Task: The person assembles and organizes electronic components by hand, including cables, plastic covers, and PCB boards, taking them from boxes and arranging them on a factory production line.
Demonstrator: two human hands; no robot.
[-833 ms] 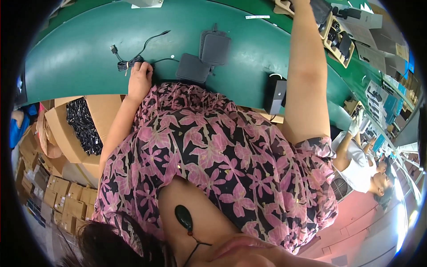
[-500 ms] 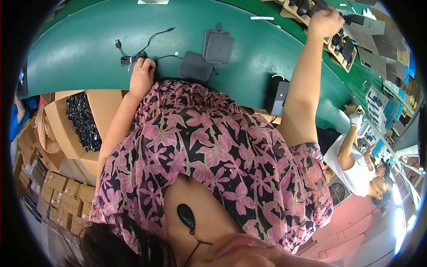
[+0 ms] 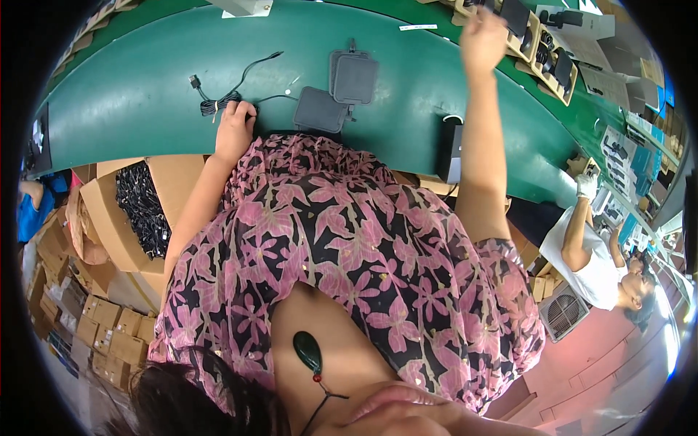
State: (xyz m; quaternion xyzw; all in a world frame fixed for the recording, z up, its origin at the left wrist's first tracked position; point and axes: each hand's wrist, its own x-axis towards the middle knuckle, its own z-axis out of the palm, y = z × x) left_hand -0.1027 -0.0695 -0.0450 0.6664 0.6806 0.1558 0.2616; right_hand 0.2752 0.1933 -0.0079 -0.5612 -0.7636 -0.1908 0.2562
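At the near edge of the green table, my left hand (image 3: pixel 235 132) has its fingers curled down over part of a black cable (image 3: pixel 218 106). The cable lies in a tied coil with a USB plug at one end. What sits under the fingertips is mostly hidden. To the right of this hand lie flat dark grey square pads (image 3: pixel 320 109), two of them stacked (image 3: pixel 355 78). My right hand (image 3: pixel 483 42) is stretched to the far right, next to brown moulded trays (image 3: pixel 534 40) holding black parts. It is smeared by motion, so its fingers are unclear.
A black box (image 3: pixel 451 151) stands at the table's near edge on the right. Below the table at left, an open carton (image 3: pixel 109 211) holds many black cables. A co-worker in a white shirt (image 3: pixel 582 254) sits farther right. Flattened printed boxes (image 3: pixel 589 83) lie beyond the trays.
My right hand has moved left along the trays, and a dark flat part in the tray is now uncovered. My left hand stays by the cable. The view has shifted slightly.
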